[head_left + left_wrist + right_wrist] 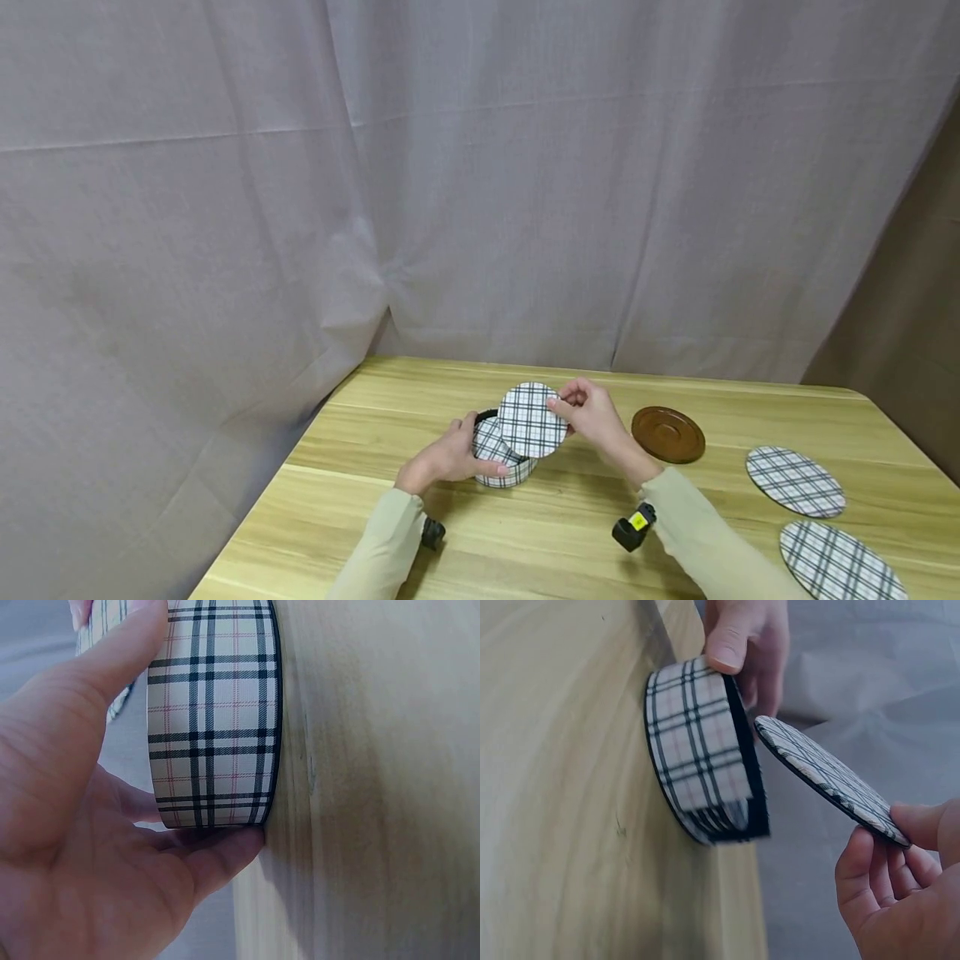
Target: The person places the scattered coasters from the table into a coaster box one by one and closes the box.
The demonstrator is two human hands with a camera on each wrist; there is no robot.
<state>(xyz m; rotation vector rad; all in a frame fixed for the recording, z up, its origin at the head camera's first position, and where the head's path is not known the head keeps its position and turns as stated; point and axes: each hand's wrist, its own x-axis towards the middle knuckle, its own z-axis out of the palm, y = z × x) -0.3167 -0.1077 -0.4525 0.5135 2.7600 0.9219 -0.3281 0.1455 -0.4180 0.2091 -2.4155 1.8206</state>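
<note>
The left hand [450, 457] is gripping the wall of the round plaid-patterned holder with a black rim [501, 454], which is standing on the light wooden table [525, 533]. The right hand [592, 415] is pinching the edge of a round plaid coaster [531, 419] and is holding it tilted just above the holder's opening. I think the coaster should be levelled over the opening while the left hand is keeping the holder steady. Another plaid coaster is lying inside.

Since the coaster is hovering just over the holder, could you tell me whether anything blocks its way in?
Nothing visible does. The right hand pinches the plaid coaster tilted above the round plaid holder, which the left hand steadies; another coaster already lies inside.
</note>
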